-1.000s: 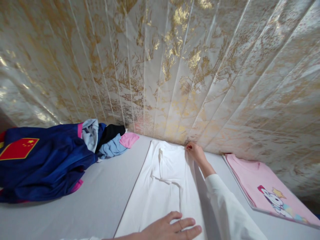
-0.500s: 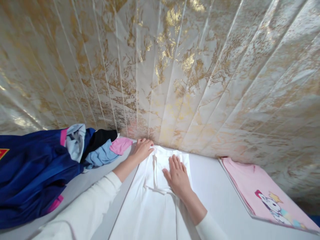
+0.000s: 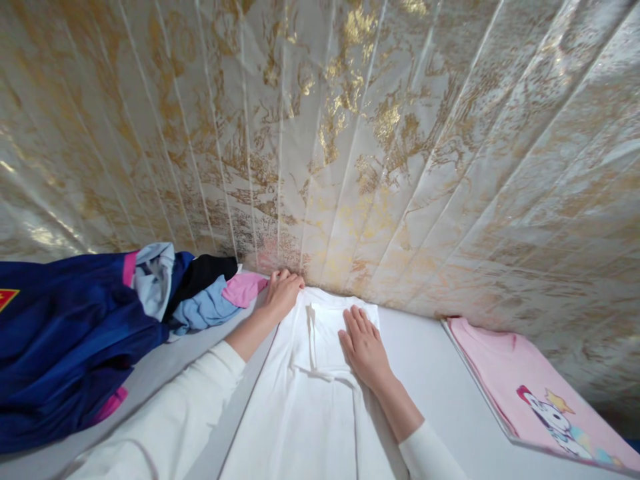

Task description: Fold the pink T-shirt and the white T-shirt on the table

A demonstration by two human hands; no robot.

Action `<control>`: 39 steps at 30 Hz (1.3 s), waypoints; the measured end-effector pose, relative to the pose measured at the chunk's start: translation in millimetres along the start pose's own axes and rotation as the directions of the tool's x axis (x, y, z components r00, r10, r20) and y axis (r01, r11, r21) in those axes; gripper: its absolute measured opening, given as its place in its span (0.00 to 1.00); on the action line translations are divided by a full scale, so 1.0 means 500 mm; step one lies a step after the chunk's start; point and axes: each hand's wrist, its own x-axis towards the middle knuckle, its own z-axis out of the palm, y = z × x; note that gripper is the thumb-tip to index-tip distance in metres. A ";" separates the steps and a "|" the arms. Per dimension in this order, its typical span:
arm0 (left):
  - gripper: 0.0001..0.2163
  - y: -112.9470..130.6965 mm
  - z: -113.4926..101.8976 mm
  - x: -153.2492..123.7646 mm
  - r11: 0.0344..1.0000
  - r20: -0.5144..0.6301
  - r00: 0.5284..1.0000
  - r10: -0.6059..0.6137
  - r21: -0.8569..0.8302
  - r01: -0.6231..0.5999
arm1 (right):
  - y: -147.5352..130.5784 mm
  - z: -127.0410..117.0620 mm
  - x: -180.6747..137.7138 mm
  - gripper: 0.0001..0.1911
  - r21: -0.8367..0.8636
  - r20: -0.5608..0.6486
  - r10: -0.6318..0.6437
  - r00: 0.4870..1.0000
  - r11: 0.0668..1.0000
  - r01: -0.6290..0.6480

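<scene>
A white garment (image 3: 310, 413) lies stretched lengthwise before me, a folded flap (image 3: 333, 340) on its upper part; its exact kind I cannot make out. At its far left corner, by the curtain, my left hand (image 3: 284, 293) has its fingers bent together around the edge of the cloth. My right hand (image 3: 366, 347) rests flat on the right side of the flap, fingers stretched out, with nothing gripped. Both forearms wear white sleeves.
To the left lies a heap of clothes: a dark blue garment (image 3: 75, 333), a light blue one (image 3: 205, 307), a black one (image 3: 210, 270) and a pink one (image 3: 244, 288). A folded pink shirt (image 3: 505, 373) lies at right. A patterned curtain (image 3: 320, 147) hangs behind the white surface (image 3: 425, 373).
My left hand has shifted slightly left along the top edge, its fingers now more bent. My right hand has slid a little to the right over the flap. The view has shifted slightly.
</scene>
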 end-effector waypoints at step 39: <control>0.13 0.118 0.016 -0.045 0.906 0.137 0.923 0.360 -0.288 -0.311 | -0.063 0.000 -0.029 0.37 -0.018 0.038 -0.098 0.994 0.995 0.099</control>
